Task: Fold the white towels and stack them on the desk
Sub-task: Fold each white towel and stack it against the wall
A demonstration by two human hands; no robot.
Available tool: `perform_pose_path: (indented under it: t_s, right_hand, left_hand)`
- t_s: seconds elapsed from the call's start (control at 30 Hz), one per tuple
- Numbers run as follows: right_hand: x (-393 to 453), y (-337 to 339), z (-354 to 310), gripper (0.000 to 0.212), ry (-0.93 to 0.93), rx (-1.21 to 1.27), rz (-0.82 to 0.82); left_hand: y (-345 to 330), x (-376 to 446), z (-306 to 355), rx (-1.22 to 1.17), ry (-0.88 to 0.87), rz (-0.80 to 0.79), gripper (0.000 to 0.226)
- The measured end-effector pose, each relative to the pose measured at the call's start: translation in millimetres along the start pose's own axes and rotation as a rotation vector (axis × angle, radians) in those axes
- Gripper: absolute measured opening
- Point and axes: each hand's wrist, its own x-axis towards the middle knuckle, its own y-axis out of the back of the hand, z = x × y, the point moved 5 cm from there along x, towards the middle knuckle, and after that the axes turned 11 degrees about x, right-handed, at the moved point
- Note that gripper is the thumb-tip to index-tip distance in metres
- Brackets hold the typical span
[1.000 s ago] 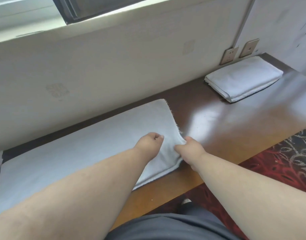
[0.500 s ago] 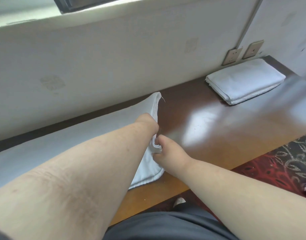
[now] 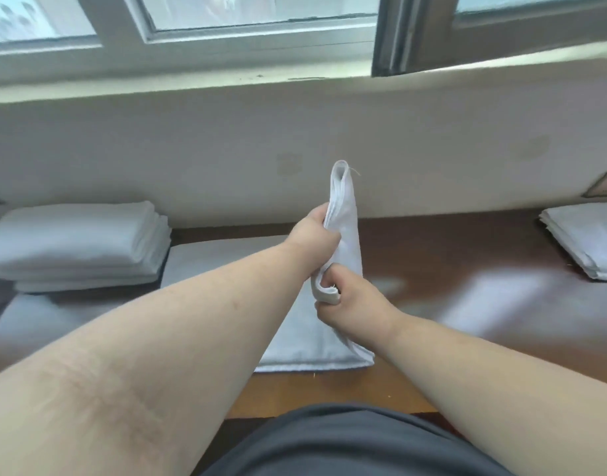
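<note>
We are holding the right end of a white towel (image 3: 346,242) up off the table (image 3: 467,304), so that end is standing almost upright in front of the pale wall (image 3: 226,149). Our left hand (image 3: 314,235) is curling its fingers round the far edge of the raised end, and our right hand (image 3: 350,297) is gripping the near edge, rolled over in its fist. The two hands are sitting close together, nearly touching. The rest of the towel is lying flat on the table, running away to the left under our left forearm. A stack of folded towels (image 3: 78,245) is resting at the left end, just beside the flat part. Another folded pile (image 3: 587,242) is lying at the far right edge, well apart from our hands, below a wall socket plate (image 3: 604,188). Windows (image 3: 226,15) are running along the top.
</note>
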Motion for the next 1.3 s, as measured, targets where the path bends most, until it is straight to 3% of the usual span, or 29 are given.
perform_pose_path:
  t_s: [0.1,0.3,0.53,0.77,0.9,1.0,1.07,1.13,1.17,1.23,1.3]
  right_hand:
    - [6.1,-42.4,-25.2,0.019,-0.007,0.023,-0.107]
    - [23.5,-128.7,-65.7,0.023,-0.010,-0.008,-0.271]
    - [53.2,-221.0,-77.4,0.026,0.039,-0.138,-0.406]
    - [88.2,-286.8,-51.0,0.023,-0.005,-0.234,-0.456]
    - [78.1,-308.5,-23.8,0.053,-0.125,-0.247,-0.625]
    - [73.1,-290.0,-11.6,0.049,-0.067,-0.349,-0.591]
    - [89.3,-249.4,-6.6,0.038,0.015,-0.433,-0.365]
    - [108.5,-197.9,7.2,0.039,0.021,-0.550,-0.189]
    - [115.7,-173.9,20.3,0.044,-0.013,-0.654,-0.184]
    - [117.7,-136.4,55.4,0.055,-0.151,-0.880,-0.342]
    - [106.4,-114.9,83.8,0.062,-0.261,-0.962,-0.500]
  left_hand:
    - [49.3,-19.7,-28.2,-0.105,0.008,-0.009,0.065]
    - [126.1,-35.9,-99.8,-0.168,0.080,0.015,0.068]
    - [181.9,-38.4,-178.9,-0.098,0.118,0.033,0.077]
    - [201.2,-17.3,-262.6,0.081,0.275,0.033,0.082]
    - [193.0,-4.0,-303.2,0.287,0.385,0.042,0.074]
    - [180.3,-5.6,-311.7,0.383,0.441,0.000,0.078]
    - [173.4,-12.6,-305.8,0.565,0.466,0.047,0.080]
    - [161.8,-22.1,-289.8,0.776,0.383,0.116,0.070]
    - [147.8,-26.4,-282.5,0.818,0.302,0.102,0.062]
    - [108.2,-38.1,-273.6,0.787,0.187,-0.040,0.050]
    - [69.4,-49.5,-270.7,0.793,0.193,-0.215,0.056]
